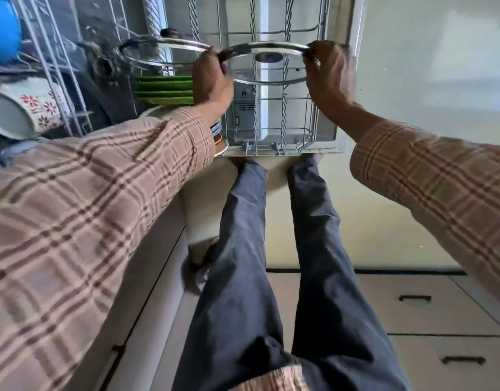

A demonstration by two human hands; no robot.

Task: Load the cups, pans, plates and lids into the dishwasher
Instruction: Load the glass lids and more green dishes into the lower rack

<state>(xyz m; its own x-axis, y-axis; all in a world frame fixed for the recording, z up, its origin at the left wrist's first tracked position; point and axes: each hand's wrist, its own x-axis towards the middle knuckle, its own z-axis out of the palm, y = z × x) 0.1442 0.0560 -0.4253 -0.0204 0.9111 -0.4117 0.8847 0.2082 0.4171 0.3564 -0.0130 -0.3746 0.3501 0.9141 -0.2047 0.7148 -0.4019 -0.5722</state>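
Here, both hands — left hand (pixel 212 80), right hand (pixel 327 74) — grip glass lid (pixel 267 69).

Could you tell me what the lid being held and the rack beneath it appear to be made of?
The lid looks like clear glass with a shiny metal rim: the rack shows through it and the edge glints. The rack appears to be coated grey wire, thin and matte.

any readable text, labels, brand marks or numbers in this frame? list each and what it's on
None readable.
Floral mug: flower pattern only, no words.
Glass lid held by both hands: hub bears no legible mark.
Dishwasher rack: the grey part beneath it shows no legible label.
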